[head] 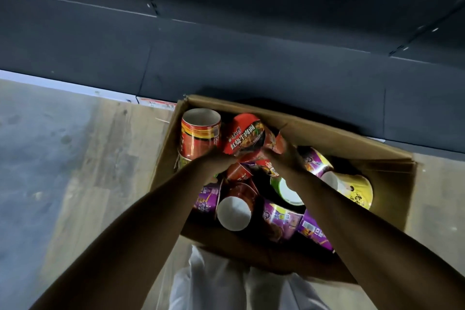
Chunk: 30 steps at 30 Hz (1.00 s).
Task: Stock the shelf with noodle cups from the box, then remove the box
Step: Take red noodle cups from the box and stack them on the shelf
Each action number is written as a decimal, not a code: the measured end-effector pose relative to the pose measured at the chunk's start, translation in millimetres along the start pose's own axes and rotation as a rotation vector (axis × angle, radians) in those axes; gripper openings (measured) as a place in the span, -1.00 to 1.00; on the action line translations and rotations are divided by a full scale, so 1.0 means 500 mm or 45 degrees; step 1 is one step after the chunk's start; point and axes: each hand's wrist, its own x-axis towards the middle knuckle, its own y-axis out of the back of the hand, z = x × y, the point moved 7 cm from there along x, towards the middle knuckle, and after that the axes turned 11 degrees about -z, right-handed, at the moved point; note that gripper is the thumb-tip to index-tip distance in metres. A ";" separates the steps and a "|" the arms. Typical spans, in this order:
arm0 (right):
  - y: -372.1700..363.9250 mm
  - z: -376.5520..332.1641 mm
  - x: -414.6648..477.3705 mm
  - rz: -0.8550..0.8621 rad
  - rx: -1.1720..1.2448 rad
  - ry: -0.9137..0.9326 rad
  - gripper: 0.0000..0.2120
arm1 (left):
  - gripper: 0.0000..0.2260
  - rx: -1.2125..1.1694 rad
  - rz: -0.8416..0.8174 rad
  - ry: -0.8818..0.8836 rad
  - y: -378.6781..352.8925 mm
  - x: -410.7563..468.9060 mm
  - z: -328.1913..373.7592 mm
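Observation:
An open cardboard box (352, 145) stands on the floor against the base of a dark shelf unit (251, 63). Several noodle cups lie jumbled inside: red, purple (283, 219), yellow (357, 189) and green ones. Both my arms reach down into the box. My left hand (214, 158) and my right hand (286, 156) close together around one red noodle cup (247, 134), which lies tilted with its printed lid facing me. Another red cup (200, 133) lies at the box's far left with its white bottom showing.
Wood-pattern floor (75, 171) spreads to the left of the box. The dark shelf boards fill the upper view, with no cups visible on them. My white trouser legs (221, 289) are right behind the box's near wall.

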 end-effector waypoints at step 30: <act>0.246 -0.102 -0.404 -0.050 0.710 -0.013 -0.76 | -0.38 0.631 0.092 -0.514 -0.129 -0.463 0.221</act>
